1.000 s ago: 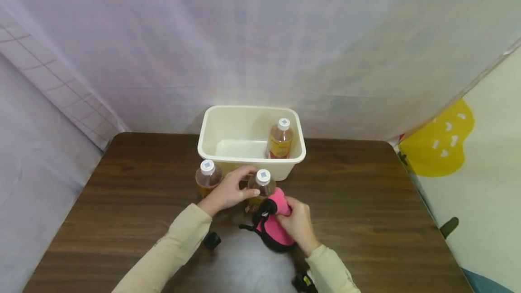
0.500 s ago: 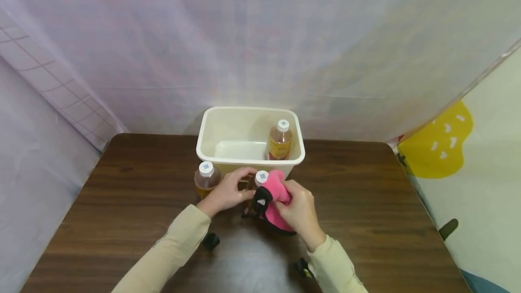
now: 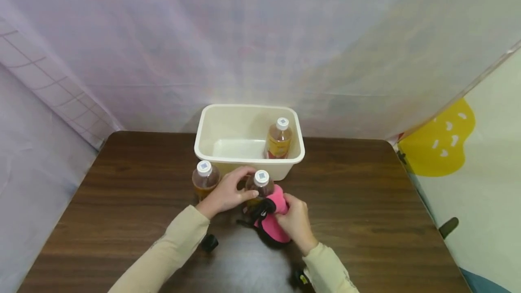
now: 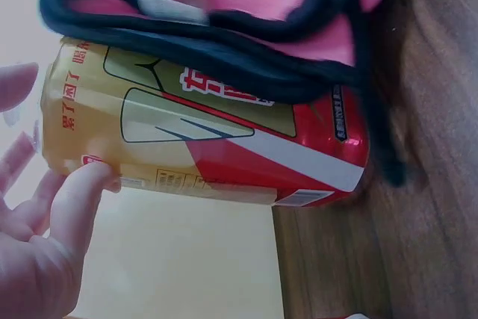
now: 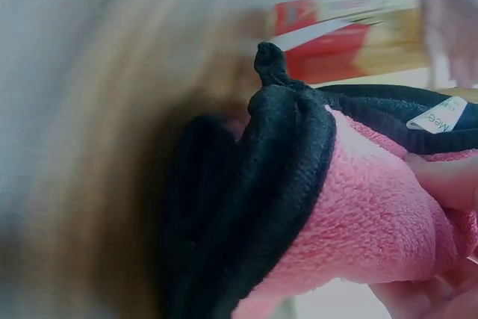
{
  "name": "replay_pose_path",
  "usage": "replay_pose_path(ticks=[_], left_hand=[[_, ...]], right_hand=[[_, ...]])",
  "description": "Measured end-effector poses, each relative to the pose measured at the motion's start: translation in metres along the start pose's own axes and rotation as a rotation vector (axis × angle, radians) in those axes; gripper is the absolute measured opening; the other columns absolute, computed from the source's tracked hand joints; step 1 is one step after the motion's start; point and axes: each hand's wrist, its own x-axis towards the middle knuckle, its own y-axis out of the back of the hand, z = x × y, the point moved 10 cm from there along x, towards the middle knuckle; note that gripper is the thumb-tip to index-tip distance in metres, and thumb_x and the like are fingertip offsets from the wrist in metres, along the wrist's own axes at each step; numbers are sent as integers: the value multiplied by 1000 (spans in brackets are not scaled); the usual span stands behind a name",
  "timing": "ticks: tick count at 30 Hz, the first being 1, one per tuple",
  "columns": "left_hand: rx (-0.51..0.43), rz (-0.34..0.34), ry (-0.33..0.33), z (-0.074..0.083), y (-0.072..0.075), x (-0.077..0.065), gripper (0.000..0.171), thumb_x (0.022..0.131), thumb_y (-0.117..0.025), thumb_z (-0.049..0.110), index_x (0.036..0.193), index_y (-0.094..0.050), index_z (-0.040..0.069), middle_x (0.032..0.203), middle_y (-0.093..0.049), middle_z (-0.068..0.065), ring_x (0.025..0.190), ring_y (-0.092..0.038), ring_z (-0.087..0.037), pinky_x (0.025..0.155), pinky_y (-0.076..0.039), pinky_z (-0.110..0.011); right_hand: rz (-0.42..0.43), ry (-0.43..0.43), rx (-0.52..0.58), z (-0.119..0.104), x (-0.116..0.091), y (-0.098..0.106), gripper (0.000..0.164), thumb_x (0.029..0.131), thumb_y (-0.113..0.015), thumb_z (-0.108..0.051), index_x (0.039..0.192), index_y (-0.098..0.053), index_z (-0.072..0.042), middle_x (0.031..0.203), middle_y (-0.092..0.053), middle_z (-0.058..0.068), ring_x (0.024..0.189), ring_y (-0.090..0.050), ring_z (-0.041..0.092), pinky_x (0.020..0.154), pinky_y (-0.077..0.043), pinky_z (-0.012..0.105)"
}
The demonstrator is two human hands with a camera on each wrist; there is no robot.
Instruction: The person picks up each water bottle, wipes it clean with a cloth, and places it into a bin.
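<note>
A pale curtain (image 3: 244, 49) with a faint check hangs across the far side of your dark wood-grain bench (image 3: 354, 202). At the bench's far edge, in front of the curtain, you have a cream tub (image 3: 236, 123), open side up. Toward you come two beige sleeves, the left sleeve (image 3: 172, 248) and the right sleeve (image 3: 330, 269).

Next are three upright bottles of amber drink. The tub bottle (image 3: 279, 144) stands inside, at the right end; the spare bottle (image 3: 204, 182) stands on the bench near the tub's front left corner. The held bottle (image 4: 216, 140), with a gold and red label, stands in front of the tub, right of the spare bottle, and the pink cloth (image 3: 274, 229) overlaps its near right side. The cloth has thick black trim and a loose dark cord.

Your left grip (image 3: 232, 191) is closed around the upper part of the held bottle, thumb against the label. Your right grip (image 3: 296, 221) pinches a bunched part of the cloth. Blur hides whether the cloth presses on the bottle there.

Smaller yet, a black piece (image 3: 209, 243) lies near your left sleeve. Each bottle wears a white cap (image 3: 262, 177); smallest is the cloth's lettered white tag (image 5: 441, 116).
</note>
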Motion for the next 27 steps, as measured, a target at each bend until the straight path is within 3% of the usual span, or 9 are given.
replay_pose_path(ticks=[5,11,14,20,24,27], left_hand=[[-1,6,1,-1,-1,1,44,75,-71,12,115,-55,4,112,-58,-10,105,-54,-24,90,-44,-40],[13,41,-1,-1,0,5,45,73,-73,14,113,-55,5,111,-59,-9,103,-54,-23,89,-45,-39],[60,94,14,-2,1,6,49,70,-76,27,112,-56,9,108,-60,-5,101,-56,-20,86,-46,-37],[209,166,110,-6,2,8,62,64,-74,53,112,-55,19,108,-60,1,99,-57,-19,81,-46,-37],[184,173,158,-10,3,8,60,63,-77,49,106,-51,16,97,-61,0,88,-58,-18,73,-46,-34],[143,153,145,-10,2,7,57,63,-80,41,104,-50,15,96,-62,-1,87,-57,-15,73,-47,-32]], right_hand=[[-46,-45,-30,23,-9,-18,20,51,-69,6,66,-61,-5,57,-58,2,52,-46,12,47,-41,25],[-50,-71,-29,33,-8,-24,20,52,-71,4,66,-61,-6,58,-59,2,53,-47,13,48,-42,27],[-52,-76,-17,34,-6,-26,21,52,-72,4,65,-60,-7,57,-57,1,53,-46,12,48,-41,26],[-25,-53,-13,34,-4,-27,23,52,-75,3,64,-59,-8,55,-55,-1,52,-44,10,47,-40,24],[-14,-47,0,36,-5,-23,22,53,-75,2,63,-58,-9,55,-54,-2,52,-42,8,47,-39,22],[-17,-39,17,34,-7,-17,21,54,-76,1,65,-61,-8,57,-57,-2,53,-44,7,48,-40,21]])
